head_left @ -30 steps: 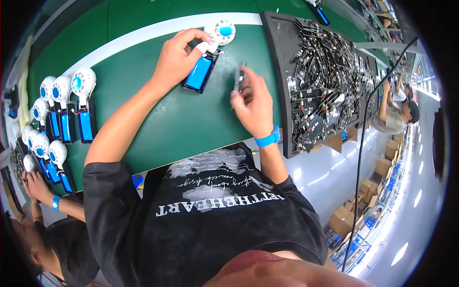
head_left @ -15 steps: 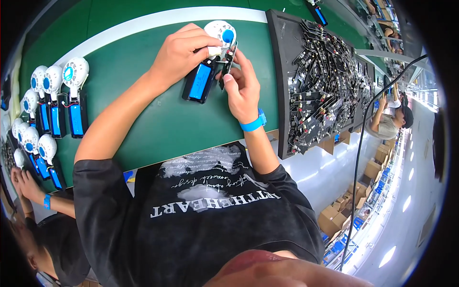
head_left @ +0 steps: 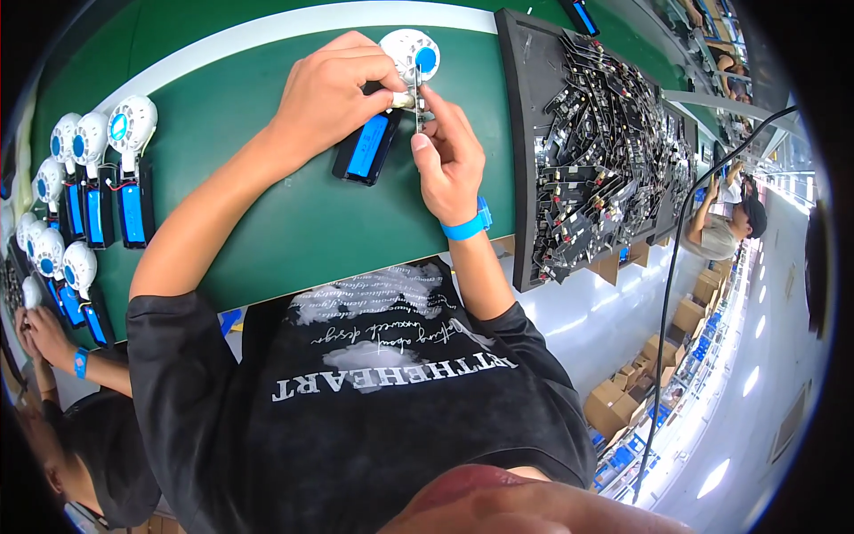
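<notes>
A partly built handheld fan lies on the green tabletop, its round white head (head_left: 398, 50) at the far end and its black handle with a blue battery (head_left: 366, 147) nearer me. My left hand (head_left: 334, 89) is closed on the fan's white neck (head_left: 402, 100) between head and handle. A thin circuit board (head_left: 418, 100) stands nearly edge-on beside the neck, pinched between the thumb and fingers of my right hand (head_left: 449, 165). Whether the board touches the neck I cannot tell. My left fingertips partly cover the neck.
To the right, a black tray (head_left: 525, 178) holds a heap of circuit boards (head_left: 605, 151). Several similar fans (head_left: 132, 191) lie at the left, near a co-worker's hand (head_left: 46, 336). A black cable (head_left: 680, 231) hangs at the right. Another blue battery (head_left: 584, 18) lies beyond the tray.
The circuit board has turned more edge-on and moved slightly left, close to the fan's neck. My right hand moved with it. My left hand keeps its grip.
</notes>
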`<action>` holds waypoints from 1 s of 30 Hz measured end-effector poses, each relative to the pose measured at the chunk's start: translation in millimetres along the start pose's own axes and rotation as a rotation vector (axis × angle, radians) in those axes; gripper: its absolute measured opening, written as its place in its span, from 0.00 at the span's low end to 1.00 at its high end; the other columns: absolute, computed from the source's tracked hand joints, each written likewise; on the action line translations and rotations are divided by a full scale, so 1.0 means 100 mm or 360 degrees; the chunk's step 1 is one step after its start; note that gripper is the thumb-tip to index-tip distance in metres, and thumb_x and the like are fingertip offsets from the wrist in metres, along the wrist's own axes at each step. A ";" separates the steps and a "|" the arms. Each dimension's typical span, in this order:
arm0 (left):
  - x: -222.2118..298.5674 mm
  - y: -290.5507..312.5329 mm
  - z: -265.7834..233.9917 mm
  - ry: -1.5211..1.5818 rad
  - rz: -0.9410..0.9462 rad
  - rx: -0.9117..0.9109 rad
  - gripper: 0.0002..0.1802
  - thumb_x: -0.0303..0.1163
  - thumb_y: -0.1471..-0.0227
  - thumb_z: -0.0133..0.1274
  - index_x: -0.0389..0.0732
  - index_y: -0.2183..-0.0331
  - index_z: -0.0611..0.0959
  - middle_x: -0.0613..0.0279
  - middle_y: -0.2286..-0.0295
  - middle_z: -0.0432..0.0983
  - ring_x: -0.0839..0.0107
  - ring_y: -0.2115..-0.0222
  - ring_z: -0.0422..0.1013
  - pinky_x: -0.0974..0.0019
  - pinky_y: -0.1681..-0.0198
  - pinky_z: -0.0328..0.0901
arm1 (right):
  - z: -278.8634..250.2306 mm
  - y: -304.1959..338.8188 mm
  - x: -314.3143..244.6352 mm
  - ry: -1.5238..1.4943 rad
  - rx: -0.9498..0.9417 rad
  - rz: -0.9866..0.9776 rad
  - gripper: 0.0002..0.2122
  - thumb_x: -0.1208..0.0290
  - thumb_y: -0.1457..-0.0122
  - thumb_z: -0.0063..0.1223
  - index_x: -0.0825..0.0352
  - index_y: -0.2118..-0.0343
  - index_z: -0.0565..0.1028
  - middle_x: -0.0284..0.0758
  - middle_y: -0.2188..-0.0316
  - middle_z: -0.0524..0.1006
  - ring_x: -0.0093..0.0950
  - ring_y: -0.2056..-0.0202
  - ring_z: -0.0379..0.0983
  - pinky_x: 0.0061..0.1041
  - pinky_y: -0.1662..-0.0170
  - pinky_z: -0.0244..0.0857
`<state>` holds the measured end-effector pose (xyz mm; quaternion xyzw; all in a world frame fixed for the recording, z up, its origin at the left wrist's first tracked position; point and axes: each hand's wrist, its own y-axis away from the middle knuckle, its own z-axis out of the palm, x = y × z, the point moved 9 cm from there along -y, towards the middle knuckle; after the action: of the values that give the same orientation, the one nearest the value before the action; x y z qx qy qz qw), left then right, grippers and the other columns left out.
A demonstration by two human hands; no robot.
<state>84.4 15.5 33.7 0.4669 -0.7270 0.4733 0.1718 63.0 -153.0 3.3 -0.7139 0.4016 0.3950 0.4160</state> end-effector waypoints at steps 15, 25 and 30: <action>0.45 0.00 -0.01 -0.0620 0.0374 -0.0039 0.05 0.30 0.59 0.65 0.46 0.76 0.84 0.71 0.78 0.78 0.71 0.67 0.76 0.63 0.67 0.68 | -0.05 0.03 -0.15 0.0191 -0.0252 0.0002 0.26 0.82 0.43 0.54 0.69 0.38 0.72 0.35 0.59 0.74 0.18 0.73 0.64 0.20 0.70 0.63; 0.41 0.00 0.11 -0.0453 0.0195 -0.0326 0.09 0.28 0.63 0.67 0.46 0.74 0.84 0.72 0.76 0.79 0.70 0.66 0.75 0.59 0.53 0.66 | -0.11 0.10 -0.09 0.0087 -0.0684 0.0096 0.25 0.80 0.38 0.48 0.69 0.36 0.70 0.33 0.59 0.75 0.19 0.68 0.65 0.18 0.64 0.63; 0.58 -0.20 0.25 -0.0433 0.0616 -0.0376 0.09 0.36 0.57 0.66 0.45 0.71 0.86 0.66 0.64 0.80 0.64 0.60 0.74 0.57 0.52 0.67 | -0.32 0.12 -0.03 0.0078 -0.0785 0.0305 0.25 0.81 0.37 0.46 0.68 0.36 0.70 0.35 0.57 0.76 0.23 0.64 0.69 0.23 0.58 0.67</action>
<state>76.6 -38.1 72.3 0.3552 -0.8694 0.3420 0.0321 58.5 -185.3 13.2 -0.7618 0.3689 0.5010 0.1804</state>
